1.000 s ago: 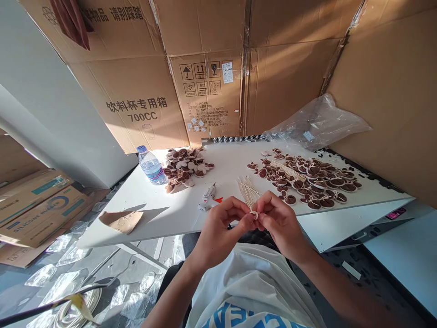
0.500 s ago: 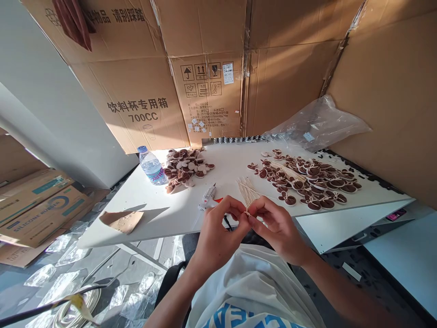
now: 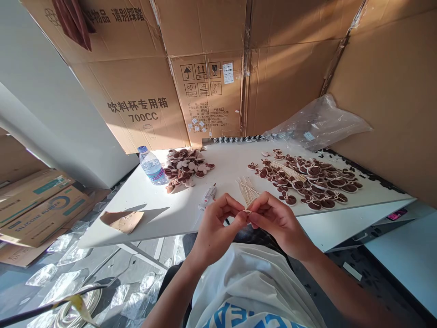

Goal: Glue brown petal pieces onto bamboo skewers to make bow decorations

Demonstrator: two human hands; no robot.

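Over the table's front edge, my left hand [image 3: 221,228] and my right hand [image 3: 278,223] meet fingertip to fingertip. Both pinch a small piece of cream cord [image 3: 247,211], mostly covered by the fingers. Just behind them lies a bundle of cut cream cords [image 3: 248,189]. A white glue gun [image 3: 208,196] rests beyond my left hand, partly hidden by it. To the right spreads a heap of brown and white fuzzy pieces with cord bows [image 3: 312,175]. Another pile of brown and white pieces [image 3: 186,166] sits at the back left.
A water bottle [image 3: 150,166] stands by the left pile on the white table [image 3: 170,218]. A scrap of cardboard [image 3: 123,221] lies at the front left. Cardboard sheets [image 3: 211,36] wall the back, with a clear plastic bag [image 3: 317,125] against them. Stacked boxes [image 3: 37,214] stand at left.
Both hands stay together at the same spot, with small finger shifts. The fingers press closer around the cord, and my left hand now covers the glue gun's orange part.
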